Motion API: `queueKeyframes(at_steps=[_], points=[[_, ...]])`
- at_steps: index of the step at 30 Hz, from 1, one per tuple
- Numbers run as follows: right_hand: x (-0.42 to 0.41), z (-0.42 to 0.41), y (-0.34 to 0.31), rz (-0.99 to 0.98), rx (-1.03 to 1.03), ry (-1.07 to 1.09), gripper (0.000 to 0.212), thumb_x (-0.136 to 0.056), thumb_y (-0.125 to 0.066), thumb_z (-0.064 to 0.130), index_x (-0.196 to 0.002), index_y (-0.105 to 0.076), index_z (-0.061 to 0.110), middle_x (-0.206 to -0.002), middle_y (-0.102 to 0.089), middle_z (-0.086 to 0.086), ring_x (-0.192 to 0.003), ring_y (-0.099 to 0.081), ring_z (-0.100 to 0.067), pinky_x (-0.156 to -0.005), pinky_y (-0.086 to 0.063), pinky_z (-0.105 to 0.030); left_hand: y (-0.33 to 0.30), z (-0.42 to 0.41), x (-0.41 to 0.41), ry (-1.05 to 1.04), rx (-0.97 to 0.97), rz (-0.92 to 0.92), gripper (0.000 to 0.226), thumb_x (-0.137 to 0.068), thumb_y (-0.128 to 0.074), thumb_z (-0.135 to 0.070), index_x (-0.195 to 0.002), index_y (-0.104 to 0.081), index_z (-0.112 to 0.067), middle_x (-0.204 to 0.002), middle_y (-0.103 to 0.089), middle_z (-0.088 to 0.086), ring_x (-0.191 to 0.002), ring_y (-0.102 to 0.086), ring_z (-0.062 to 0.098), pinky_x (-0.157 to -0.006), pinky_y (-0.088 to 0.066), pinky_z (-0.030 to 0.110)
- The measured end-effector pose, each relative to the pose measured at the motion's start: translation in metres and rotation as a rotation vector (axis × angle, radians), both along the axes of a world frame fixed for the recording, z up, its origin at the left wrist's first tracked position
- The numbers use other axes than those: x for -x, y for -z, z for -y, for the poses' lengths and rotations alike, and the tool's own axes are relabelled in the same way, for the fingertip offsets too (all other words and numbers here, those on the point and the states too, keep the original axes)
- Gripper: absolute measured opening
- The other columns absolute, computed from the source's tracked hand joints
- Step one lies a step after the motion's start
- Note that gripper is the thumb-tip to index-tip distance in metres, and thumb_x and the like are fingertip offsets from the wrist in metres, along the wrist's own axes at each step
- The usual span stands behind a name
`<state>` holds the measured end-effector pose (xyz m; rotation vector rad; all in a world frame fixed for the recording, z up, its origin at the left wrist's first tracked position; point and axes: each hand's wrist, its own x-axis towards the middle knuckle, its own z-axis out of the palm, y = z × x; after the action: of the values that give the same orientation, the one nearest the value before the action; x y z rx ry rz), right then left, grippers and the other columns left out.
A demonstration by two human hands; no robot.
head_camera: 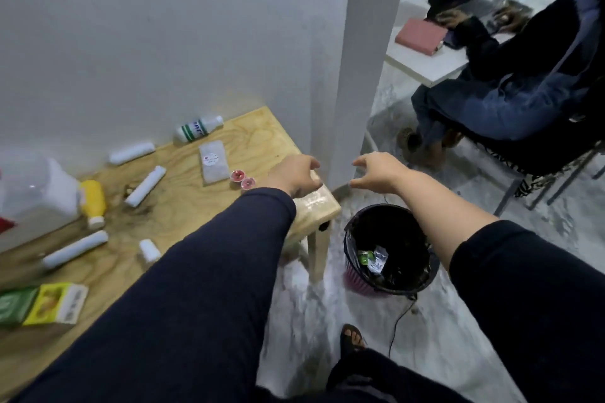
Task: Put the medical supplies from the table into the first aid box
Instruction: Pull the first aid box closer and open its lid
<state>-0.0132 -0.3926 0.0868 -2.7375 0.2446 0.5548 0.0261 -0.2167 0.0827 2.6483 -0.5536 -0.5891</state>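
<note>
Medical supplies lie scattered on a wooden table [262, 137]: a white bottle with green stripes [196, 129], several white bandage rolls [145, 186], a clear flat packet [214, 162], two small red cups [243, 179], a yellow bottle [93, 203], a small white bottle [149, 250] and a yellow-green carton [55, 304]. A translucent white box [36, 190] with a red part sits at the far left edge. My left hand [294, 175] hovers over the table's right corner, fingers loosely curled, empty. My right hand [376, 172] is held past the table edge, fingers spread, empty.
A black-lined waste bin [391, 249] stands on the floor right of the table leg. A white pillar [363, 59] rises behind the table corner. A seated person [510, 75] works at another desk at the top right. A cable runs across the floor.
</note>
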Motion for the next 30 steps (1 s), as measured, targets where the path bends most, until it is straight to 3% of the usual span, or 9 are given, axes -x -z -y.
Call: queueKeyframes(at_steps=[6,12,17,21,27,30], points=[[0.015,-0.124,-0.023,0.089,-0.029,-0.166,0.063,-0.086,-0.066,0.035,-0.141,-0.044,0.011,-0.145,-0.048,-0.008,-0.133,-0.045,-0.027,-0.11,-0.037,-0.036,-0.021,-0.132,0.04,-0.195,0.017,0.066,0.048,-0.091,-0.06,-0.029,-0.136,-0.053,-0.015,-0.14,-0.055,0.003,-0.127,-0.052,0.023,-0.102,-0.041,0.031],[0.025,-0.245,-0.03,0.098,-0.046,-0.361,0.062,-0.087,-0.066,0.034,-0.141,-0.044,0.012,-0.145,-0.049,-0.008,-0.132,-0.045,-0.026,-0.11,-0.038,-0.036,-0.025,-0.256,0.08,-0.395,0.001,0.068,0.051,-0.092,-0.06,-0.027,-0.14,-0.049,-0.017,-0.148,-0.047,-0.001,-0.132,-0.048,0.021,-0.102,-0.04,0.031],[0.021,-0.328,-0.034,0.109,-0.026,-0.514,0.062,-0.089,-0.063,0.034,-0.143,-0.041,0.015,-0.148,-0.045,-0.006,-0.135,-0.042,-0.026,-0.108,-0.036,-0.036,-0.024,-0.34,0.101,-0.572,0.036,0.087,0.05,-0.089,-0.063,-0.025,-0.137,-0.052,-0.017,-0.138,-0.056,0.005,-0.124,-0.054,0.026,-0.102,-0.045,0.038],[0.004,-0.39,-0.029,0.122,-0.019,-0.628,0.063,-0.087,-0.064,0.033,-0.143,-0.041,0.016,-0.141,-0.052,-0.009,-0.128,-0.049,-0.028,-0.105,-0.042,-0.035,-0.019,-0.395,0.103,-0.681,0.028,0.145,0.053,-0.087,-0.065,-0.027,-0.137,-0.052,-0.016,-0.14,-0.054,0.007,-0.126,-0.052,0.028,-0.103,-0.044,0.039],[-0.042,-0.477,-0.019,0.201,-0.036,-0.787,0.063,-0.085,-0.063,0.024,-0.143,-0.04,0.019,-0.146,-0.047,-0.006,-0.132,-0.045,-0.026,-0.106,-0.042,-0.038,-0.008,-0.468,0.073,-0.79,-0.007,0.2,0.061,-0.086,-0.066,-0.024,-0.142,-0.044,-0.019,-0.151,-0.039,0.003,-0.135,-0.043,0.026,-0.109,-0.04,0.042],[-0.068,-0.513,-0.015,0.312,-0.024,-0.921,0.066,-0.086,-0.064,0.026,-0.145,-0.036,0.018,-0.152,-0.038,-0.003,-0.14,-0.035,-0.023,-0.114,-0.033,-0.037,-0.004,-0.499,0.051,-0.814,-0.034,0.232,0.063,-0.087,-0.063,-0.016,-0.146,-0.039,-0.017,-0.153,-0.034,0.0,-0.136,-0.041,0.024,-0.109,-0.039,0.04]])
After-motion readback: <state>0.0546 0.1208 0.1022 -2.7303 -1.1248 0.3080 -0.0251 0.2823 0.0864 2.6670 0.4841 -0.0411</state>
